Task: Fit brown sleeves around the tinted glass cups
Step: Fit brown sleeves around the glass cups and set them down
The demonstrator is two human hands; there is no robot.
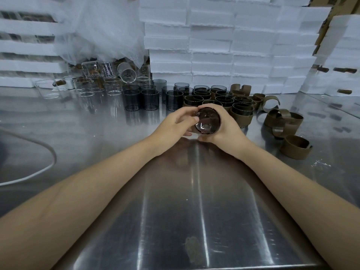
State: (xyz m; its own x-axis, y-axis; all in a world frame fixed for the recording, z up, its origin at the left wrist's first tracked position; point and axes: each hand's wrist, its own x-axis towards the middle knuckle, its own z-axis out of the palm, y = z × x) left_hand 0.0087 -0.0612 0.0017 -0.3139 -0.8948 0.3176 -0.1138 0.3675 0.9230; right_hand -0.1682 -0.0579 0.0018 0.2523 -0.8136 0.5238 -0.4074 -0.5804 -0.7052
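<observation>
Both hands meet over the steel table (175, 211), holding one tinted glass cup (207, 120) between them, above the surface. The cup is tipped on its side so a round end faces the camera. The left hand (175, 121) curls round its left side with the thumb lying on the rim, and the right hand (227, 126) wraps the right side from behind. The cup's wall looks brownish, perhaps a sleeve already round it, though the fingers hide too much to be sure. Nothing shows inside it.

Just behind the hands stands a cluster of sleeved cups (241, 112), upright and packed together, their dark mouths showing nothing within. To their left, bare tinted cups (132, 99) stand upright, also with nothing in them. Farther left are clear glass cups (87, 88), one lying tilted on top of the others. Loose brown sleeves (282, 119) lie curled in a heap at the right, one (296, 147) apart and nearer. White foam boxes (214, 45) are stacked along the back, and a white cable (39, 172) loops at the left.
</observation>
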